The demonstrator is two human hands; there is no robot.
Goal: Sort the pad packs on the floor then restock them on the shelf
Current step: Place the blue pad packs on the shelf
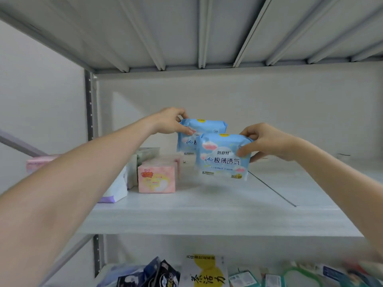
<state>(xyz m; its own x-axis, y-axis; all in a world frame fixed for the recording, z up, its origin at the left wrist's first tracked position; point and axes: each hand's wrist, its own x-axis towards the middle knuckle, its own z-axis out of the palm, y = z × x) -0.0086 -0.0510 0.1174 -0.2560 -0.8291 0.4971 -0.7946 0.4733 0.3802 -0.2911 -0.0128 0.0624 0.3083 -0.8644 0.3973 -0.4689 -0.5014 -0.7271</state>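
Two light blue pad packs stand over the grey shelf board [207, 212]. My left hand [172, 121] grips the top left corner of the rear blue pack [204, 126], which stands upright near the back. My right hand [267, 141] holds the right edge of the front blue pack [222, 156], which overlaps the rear one and hangs just above the board. To their left a row of pink pad packs [156, 180] sits on the shelf.
White and purple packs [118, 189] lie left of the pink row, partly hidden by my left forearm. A grey upright post [91, 104] bounds the shelf's left side. Dark, yellow and green packs [205, 274] fill the lower shelf. The shelf's right half is bare.
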